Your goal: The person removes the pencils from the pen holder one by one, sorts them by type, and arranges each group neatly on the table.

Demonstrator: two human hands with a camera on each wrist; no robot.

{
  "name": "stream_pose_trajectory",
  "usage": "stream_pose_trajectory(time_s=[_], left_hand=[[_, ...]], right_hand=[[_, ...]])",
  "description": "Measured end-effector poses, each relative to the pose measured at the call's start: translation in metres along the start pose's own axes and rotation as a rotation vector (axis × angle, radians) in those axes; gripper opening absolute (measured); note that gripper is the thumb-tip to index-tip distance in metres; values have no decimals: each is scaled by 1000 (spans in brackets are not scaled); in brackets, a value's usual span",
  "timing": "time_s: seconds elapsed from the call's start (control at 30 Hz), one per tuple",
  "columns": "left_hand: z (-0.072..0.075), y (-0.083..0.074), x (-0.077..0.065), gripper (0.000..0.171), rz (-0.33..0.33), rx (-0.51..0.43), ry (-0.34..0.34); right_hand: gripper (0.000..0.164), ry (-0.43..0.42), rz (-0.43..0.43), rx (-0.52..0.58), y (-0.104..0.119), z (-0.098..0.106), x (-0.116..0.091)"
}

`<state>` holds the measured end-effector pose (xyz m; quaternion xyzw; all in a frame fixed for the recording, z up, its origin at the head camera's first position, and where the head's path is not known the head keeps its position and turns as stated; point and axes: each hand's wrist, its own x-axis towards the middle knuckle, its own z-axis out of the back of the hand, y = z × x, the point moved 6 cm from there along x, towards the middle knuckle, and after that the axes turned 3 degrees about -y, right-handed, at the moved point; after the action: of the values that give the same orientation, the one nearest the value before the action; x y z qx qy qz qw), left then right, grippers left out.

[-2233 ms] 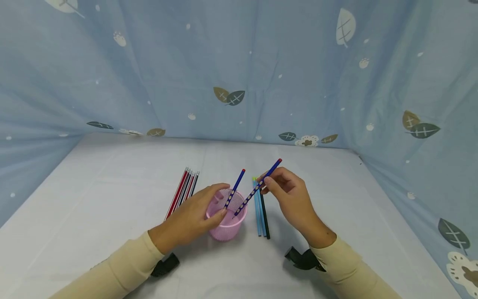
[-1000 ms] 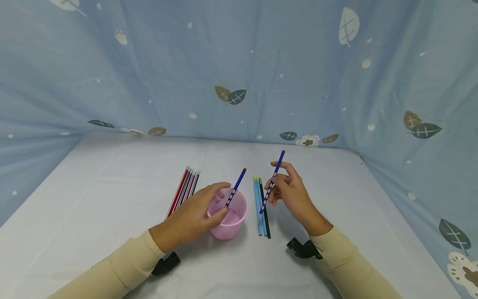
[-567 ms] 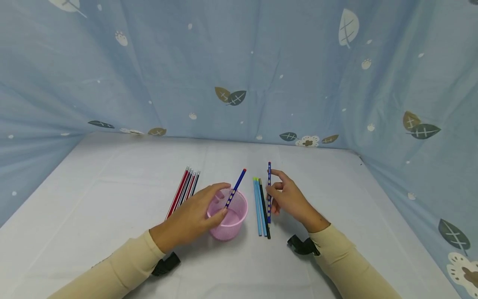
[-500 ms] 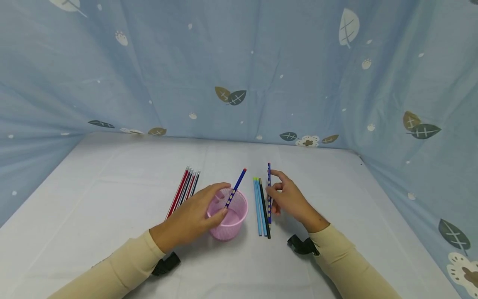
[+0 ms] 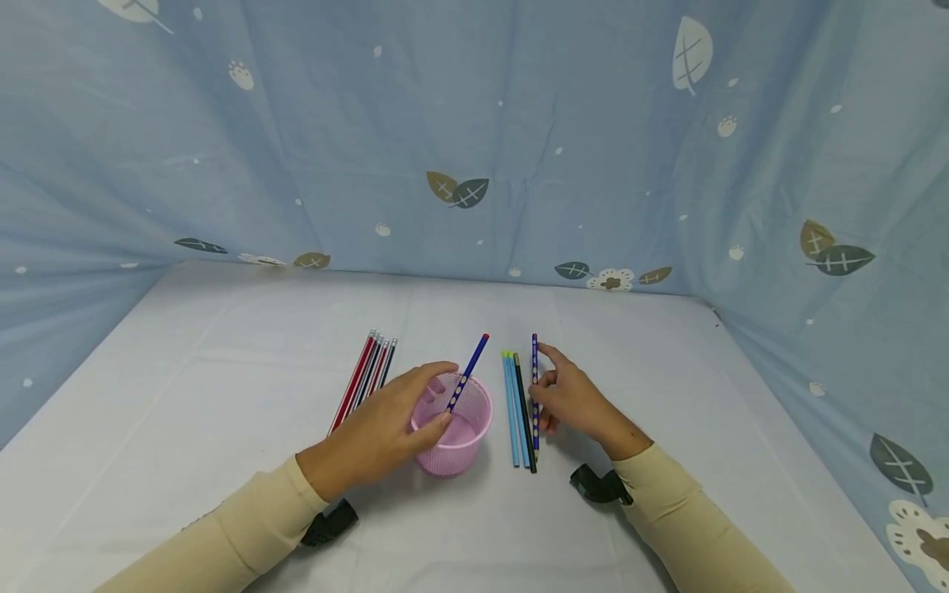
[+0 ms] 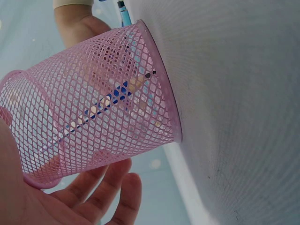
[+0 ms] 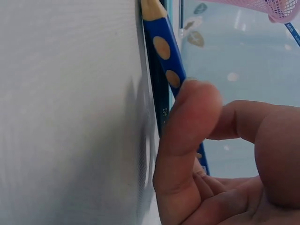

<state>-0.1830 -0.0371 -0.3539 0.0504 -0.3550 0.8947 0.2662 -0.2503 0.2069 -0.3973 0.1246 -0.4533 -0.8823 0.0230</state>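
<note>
My left hand grips the rim of a pink mesh pen cup, which stands upright on the table. Inside leans one blue pencil with a red end and pale dots; the left wrist view shows its tip near the cup's bottom through the mesh. To the right of the cup, my right hand pinches a second blue dotted pencil, low over the cloth and just right of a black pencil. Its bare wooden tip points towards the person.
Light-blue pencils lie left of the black one. Several red and dark striped pencils lie left of the cup, partly hidden by my left hand. White cloth covers the table; a blue leaf-patterned curtain hangs behind.
My right hand has lifted its blue pencil out of the cup, carried it right, straightened it and lowered it alongside the black pencil. My left hand has stayed on the cup.
</note>
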Motion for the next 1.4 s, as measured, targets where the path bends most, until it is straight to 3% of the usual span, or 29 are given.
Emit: stream_pose_trajectory(time_s=[0.23,0.73,1.07,1.4], left_hand=[[0,0,0,58,2,-3,-1],[-1,1,0,58,5,-6,-4],[-1,1,0,58,-8,6,-14],[-2,0,0,57,-18,-6,-13]], right_hand=[[82,20,14,-49,-2,-2,1],[70,6,63,-121,1,-4,-4],[36,-172,257,-111,22,5,-12],[25,-181,366,-37,40,-1,-26]])
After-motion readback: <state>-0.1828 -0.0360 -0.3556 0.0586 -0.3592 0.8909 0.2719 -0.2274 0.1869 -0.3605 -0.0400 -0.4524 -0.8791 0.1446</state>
